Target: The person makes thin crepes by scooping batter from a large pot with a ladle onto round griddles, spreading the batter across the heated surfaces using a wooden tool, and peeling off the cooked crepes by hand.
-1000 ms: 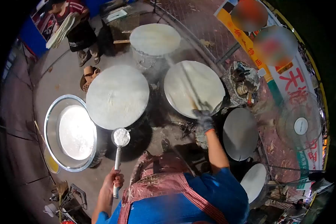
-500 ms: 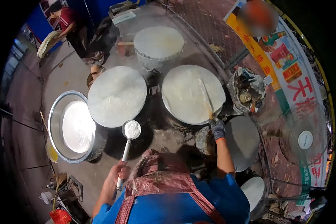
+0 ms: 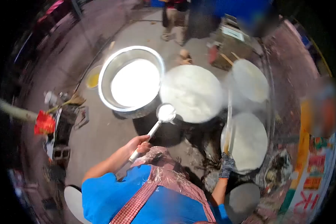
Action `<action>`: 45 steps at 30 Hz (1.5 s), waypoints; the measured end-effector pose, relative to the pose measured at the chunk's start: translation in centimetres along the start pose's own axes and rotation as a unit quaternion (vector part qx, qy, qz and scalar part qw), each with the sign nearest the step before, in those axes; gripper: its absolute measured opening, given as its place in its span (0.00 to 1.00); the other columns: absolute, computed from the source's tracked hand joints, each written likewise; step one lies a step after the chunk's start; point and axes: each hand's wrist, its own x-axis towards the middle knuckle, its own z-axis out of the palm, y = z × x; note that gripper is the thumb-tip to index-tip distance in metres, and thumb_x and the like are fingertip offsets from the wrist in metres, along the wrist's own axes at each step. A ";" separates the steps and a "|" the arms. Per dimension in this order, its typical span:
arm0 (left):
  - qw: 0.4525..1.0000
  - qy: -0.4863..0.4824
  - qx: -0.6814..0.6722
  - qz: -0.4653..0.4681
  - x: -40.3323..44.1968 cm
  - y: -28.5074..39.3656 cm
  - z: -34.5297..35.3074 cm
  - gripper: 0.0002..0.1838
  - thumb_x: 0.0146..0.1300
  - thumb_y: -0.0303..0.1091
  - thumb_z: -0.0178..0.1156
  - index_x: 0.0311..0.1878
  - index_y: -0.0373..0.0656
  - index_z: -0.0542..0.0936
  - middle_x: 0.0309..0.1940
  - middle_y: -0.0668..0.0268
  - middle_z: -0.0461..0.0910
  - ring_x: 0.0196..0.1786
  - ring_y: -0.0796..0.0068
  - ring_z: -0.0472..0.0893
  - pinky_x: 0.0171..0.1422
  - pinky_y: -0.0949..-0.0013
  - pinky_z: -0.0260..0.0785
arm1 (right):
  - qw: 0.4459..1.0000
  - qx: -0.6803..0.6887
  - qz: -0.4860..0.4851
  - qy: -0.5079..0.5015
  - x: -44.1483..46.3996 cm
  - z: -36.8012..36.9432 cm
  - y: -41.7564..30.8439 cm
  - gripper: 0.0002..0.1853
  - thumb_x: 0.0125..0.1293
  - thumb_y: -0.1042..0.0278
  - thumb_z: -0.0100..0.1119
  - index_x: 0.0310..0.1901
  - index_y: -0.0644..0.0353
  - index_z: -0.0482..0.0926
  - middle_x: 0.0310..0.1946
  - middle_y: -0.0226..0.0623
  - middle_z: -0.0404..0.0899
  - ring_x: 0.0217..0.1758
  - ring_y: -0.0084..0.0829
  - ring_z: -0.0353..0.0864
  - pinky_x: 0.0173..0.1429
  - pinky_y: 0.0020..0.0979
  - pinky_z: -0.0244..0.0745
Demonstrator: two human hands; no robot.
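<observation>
My left hand (image 3: 140, 145) is closed around the pale handle of a ladle (image 3: 166, 112), whose round bowl holds white batter. The ladle hangs between the big metal basin (image 3: 105, 93) of white batter (image 3: 135, 84) and a round griddle covered by a thin white sheet (image 3: 190, 93). In a grey knitted glove, my right hand (image 3: 227, 165) grips the wooden end of a long, thin spatula (image 3: 229, 117). The blade points away from me, along the left edge of the right-hand griddle, which also bears a white sheet (image 3: 247, 145).
A third white-covered griddle (image 3: 251, 80) stands farther back, with steam nearby. A grey round plate (image 3: 243, 201) lies at lower right. A bowl with yellow liquid (image 3: 93, 78) sits beside the basin. Another person's legs (image 3: 172, 22) show at the top. A printed banner (image 3: 313, 168) runs along the right.
My view has turned left, so the basin and griddles sit farther right. The spatula has swung from over the right-hand griddle to its left edge. The ladle still holds batter.
</observation>
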 end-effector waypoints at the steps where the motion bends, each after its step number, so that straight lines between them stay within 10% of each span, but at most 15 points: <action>1: 0.998 -0.054 -0.035 0.008 -2.3 2.1 -2.2 0.06 0.64 0.37 0.43 0.34 0.47 0.66 0.11 0.72 0.53 0.10 0.86 0.54 0.08 0.83 0.45 | 0.986 0.141 -0.083 -0.022 -1.8 3.9 -1.9 0.13 0.55 0.67 0.57 0.40 0.67 0.75 0.20 0.31 0.74 0.22 0.22 0.70 0.26 0.25 0.67; 3: 0.989 -0.120 -0.026 0.085 -3.9 4.2 -3.8 0.06 0.64 0.36 0.43 0.42 0.51 0.66 0.13 0.72 0.54 0.11 0.86 0.53 0.08 0.84 0.44 | 0.975 0.154 -0.064 -0.147 -0.8 7.0 -6.9 0.16 0.57 0.70 0.54 0.45 0.71 0.71 0.32 0.36 0.77 0.31 0.23 0.73 0.33 0.24 0.69; 7: 0.941 -0.105 0.167 0.274 -6.6 14.0 -6.3 0.27 0.58 0.28 0.49 0.60 0.59 0.54 0.20 0.70 0.60 0.16 0.84 0.59 0.10 0.86 0.49 | 0.886 -0.331 -0.295 -0.133 0.5 18.0 -20.8 0.22 0.53 0.50 0.54 0.43 0.58 0.75 0.35 0.44 0.77 0.36 0.39 0.77 0.41 0.36 0.70; 10: 0.934 -0.089 0.205 0.279 -6.1 24.2 -10.3 0.31 0.58 0.28 0.49 0.62 0.61 0.52 0.23 0.67 0.64 0.14 0.84 0.59 0.09 0.85 0.49 | 0.860 -0.323 -0.313 -0.239 0.1 28.1 -27.7 0.17 0.53 0.55 0.51 0.39 0.57 0.77 0.34 0.44 0.77 0.37 0.42 0.76 0.39 0.34 0.70; 16: 0.887 0.321 0.271 0.191 2.1 41.8 -20.8 0.11 0.59 0.32 0.45 0.27 0.32 0.67 0.03 0.67 0.57 0.04 0.74 0.60 0.08 0.70 0.54 | 0.676 -0.528 -0.453 -0.240 -5.4 46.4 -32.5 0.10 0.49 0.59 0.50 0.27 0.56 0.76 0.24 0.45 0.76 0.28 0.43 0.76 0.33 0.41 0.69; 19: 0.826 0.347 0.367 0.248 3.0 43.7 -23.3 0.09 0.55 0.27 0.48 0.31 0.28 0.66 0.07 0.64 0.60 0.05 0.72 0.60 0.06 0.68 0.51 | 0.768 -0.475 -0.342 -0.259 -5.6 46.6 -34.4 0.14 0.52 0.54 0.49 0.26 0.57 0.76 0.23 0.45 0.76 0.27 0.43 0.76 0.32 0.41 0.70; 25: 0.811 0.335 0.424 0.226 3.6 44.2 -22.7 0.20 0.58 0.32 0.48 0.51 0.35 0.55 0.11 0.64 0.61 0.06 0.74 0.60 0.07 0.71 0.53 | 0.757 -0.523 -0.281 -0.272 -6.6 48.8 -32.2 0.19 0.50 0.47 0.52 0.31 0.56 0.77 0.25 0.47 0.76 0.31 0.45 0.76 0.35 0.41 0.70; 27: 0.843 0.261 0.402 0.243 3.7 44.2 -21.6 0.20 0.54 0.31 0.48 0.47 0.27 0.60 0.16 0.57 0.68 0.08 0.72 0.64 0.09 0.67 0.55 | 0.786 -0.534 -0.217 -0.223 -5.2 49.0 -27.0 0.22 0.49 0.45 0.53 0.33 0.58 0.77 0.27 0.48 0.76 0.32 0.46 0.76 0.36 0.41 0.70; 29: 0.908 0.201 0.329 0.164 6.5 44.7 -22.3 0.17 0.59 0.35 0.46 0.42 0.29 0.62 0.09 0.61 0.64 0.07 0.71 0.63 0.09 0.68 0.53 | 0.751 -0.483 -0.425 -0.150 -6.4 48.6 -23.3 0.27 0.51 0.43 0.51 0.43 0.60 0.73 0.31 0.50 0.76 0.33 0.46 0.76 0.38 0.41 0.70; 31: 0.927 0.181 0.302 0.125 4.0 42.7 -18.2 0.14 0.61 0.37 0.44 0.38 0.32 0.63 0.06 0.66 0.58 0.07 0.74 0.61 0.08 0.70 0.50 | 0.788 -0.506 -0.250 -0.244 -9.5 46.8 -25.4 0.27 0.49 0.43 0.54 0.40 0.60 0.76 0.31 0.47 0.77 0.37 0.45 0.76 0.42 0.40 0.70; 35: 0.987 0.099 0.072 0.108 -5.2 39.3 -8.7 0.16 0.61 0.46 0.48 0.25 0.44 0.63 0.08 0.75 0.54 0.08 0.88 0.52 0.06 0.85 0.43 | 0.862 -0.392 -0.279 -0.162 -13.1 41.8 -25.5 0.22 0.52 0.47 0.54 0.37 0.60 0.76 0.29 0.47 0.77 0.34 0.45 0.76 0.39 0.40 0.70; 39: 0.949 0.008 0.181 0.259 -16.7 33.3 1.1 0.05 0.61 0.40 0.50 0.35 0.56 0.66 0.12 0.77 0.53 0.11 0.91 0.51 0.06 0.87 0.43 | 0.903 -0.301 -0.285 -0.116 -14.0 37.2 -31.0 0.18 0.53 0.54 0.57 0.38 0.60 0.75 0.29 0.45 0.77 0.31 0.43 0.76 0.35 0.37 0.71; 41: 0.909 -0.021 0.279 0.308 -22.1 31.2 5.7 0.05 0.62 0.42 0.48 0.41 0.62 0.65 0.12 0.78 0.51 0.10 0.92 0.47 0.07 0.88 0.39 | 0.880 -0.172 -0.442 -0.035 -14.1 35.1 -35.8 0.17 0.54 0.57 0.57 0.40 0.61 0.75 0.29 0.43 0.78 0.30 0.41 0.77 0.35 0.35 0.71; 45: 0.723 -0.019 0.491 0.486 -30.4 28.2 11.8 0.21 0.61 0.44 0.48 0.57 0.61 0.58 0.14 0.77 0.53 0.13 0.89 0.52 0.10 0.82 0.44 | 0.899 0.062 -0.433 -0.008 -15.5 31.5 -43.6 0.11 0.53 0.70 0.58 0.38 0.65 0.76 0.31 0.44 0.78 0.31 0.37 0.78 0.36 0.29 0.71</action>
